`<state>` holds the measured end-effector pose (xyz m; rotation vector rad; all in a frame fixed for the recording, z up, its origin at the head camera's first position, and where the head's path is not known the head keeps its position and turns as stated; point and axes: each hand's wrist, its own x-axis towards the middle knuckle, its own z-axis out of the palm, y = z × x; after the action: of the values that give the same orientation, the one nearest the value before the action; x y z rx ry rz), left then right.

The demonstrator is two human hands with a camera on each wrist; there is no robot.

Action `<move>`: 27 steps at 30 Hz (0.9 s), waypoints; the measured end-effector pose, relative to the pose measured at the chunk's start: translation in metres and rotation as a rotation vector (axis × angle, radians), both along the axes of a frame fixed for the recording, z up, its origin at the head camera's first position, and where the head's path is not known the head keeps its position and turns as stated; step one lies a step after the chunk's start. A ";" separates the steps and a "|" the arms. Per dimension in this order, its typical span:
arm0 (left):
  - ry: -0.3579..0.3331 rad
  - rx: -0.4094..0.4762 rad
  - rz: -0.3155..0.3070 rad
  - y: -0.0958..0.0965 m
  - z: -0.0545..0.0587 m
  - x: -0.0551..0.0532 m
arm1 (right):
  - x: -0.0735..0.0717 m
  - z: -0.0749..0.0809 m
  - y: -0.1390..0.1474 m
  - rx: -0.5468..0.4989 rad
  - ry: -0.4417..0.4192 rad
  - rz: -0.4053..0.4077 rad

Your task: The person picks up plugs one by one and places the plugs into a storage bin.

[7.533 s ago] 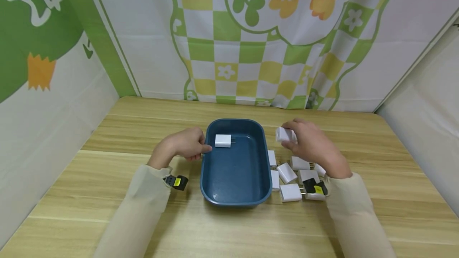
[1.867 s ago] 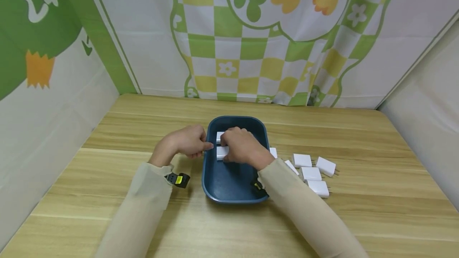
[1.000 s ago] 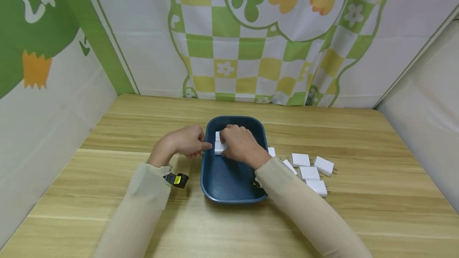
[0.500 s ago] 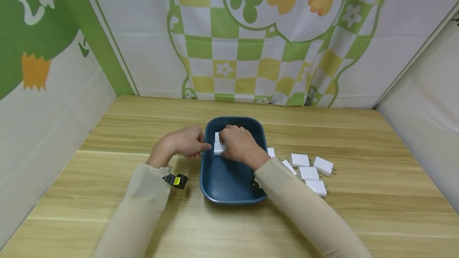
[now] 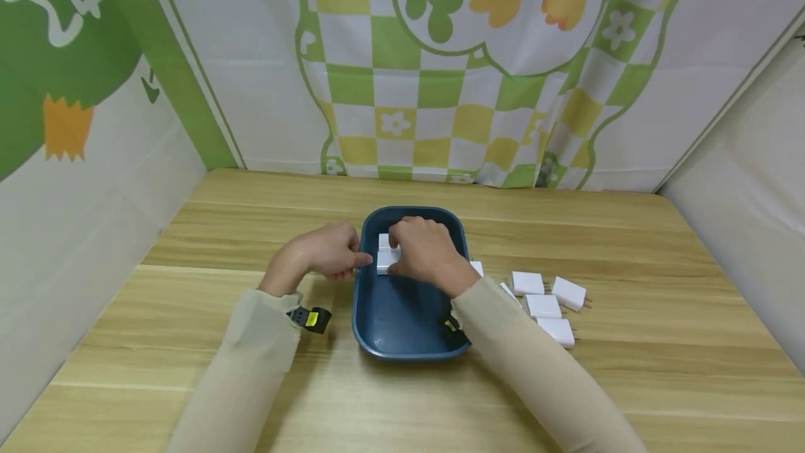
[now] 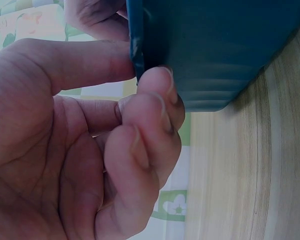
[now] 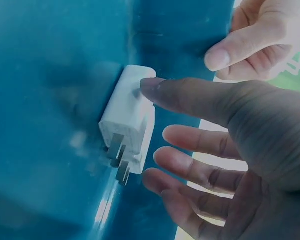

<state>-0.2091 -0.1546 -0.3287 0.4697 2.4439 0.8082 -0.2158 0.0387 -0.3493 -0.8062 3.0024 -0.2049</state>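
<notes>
My left hand [image 5: 332, 250] pinches the left rim of a dark blue plastic tray [image 5: 410, 354], thumb over the edge and fingers curled outside below it. In the left wrist view the thumb [image 6: 92, 65] meets the rim. Inside the tray, two white plug chargers lie side by side near the left wall: a nearer charger [image 5: 386, 263] and a farther charger [image 5: 383, 241]. My right hand [image 5: 424, 250] reaches over them. In the right wrist view its thumb tip touches the nearer charger [image 7: 126, 102], and the other fingers [image 7: 177, 160] are loosely spread, apart from both chargers.
Right of the tray, several more white chargers lie loose on the wooden table [image 5: 654, 341], among them one charger [image 5: 569, 293] with its prongs pointing right. My right sleeve [image 5: 534, 369] partly covers that group. A patterned curtain [image 5: 434, 89] hangs behind the table.
Earlier, my right hand held a charger above the loose group. That charger came into the tray and slid against the first one. Just now my right fingers have eased off it. The left hand stays put.
</notes>
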 end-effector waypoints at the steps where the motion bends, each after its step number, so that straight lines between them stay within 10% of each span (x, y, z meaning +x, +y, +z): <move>1: 0.001 -0.001 -0.002 0.000 0.000 0.000 | 0.000 0.001 0.000 0.000 -0.003 0.001; 27: 0.006 0.003 0.009 -0.001 -0.002 0.001 | 0.020 0.047 0.029 -0.111 0.021 0.011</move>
<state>-0.2081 -0.1558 -0.3304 0.4632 2.4526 0.8161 -0.1957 0.0677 -0.3024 -0.8389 3.0278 -0.3682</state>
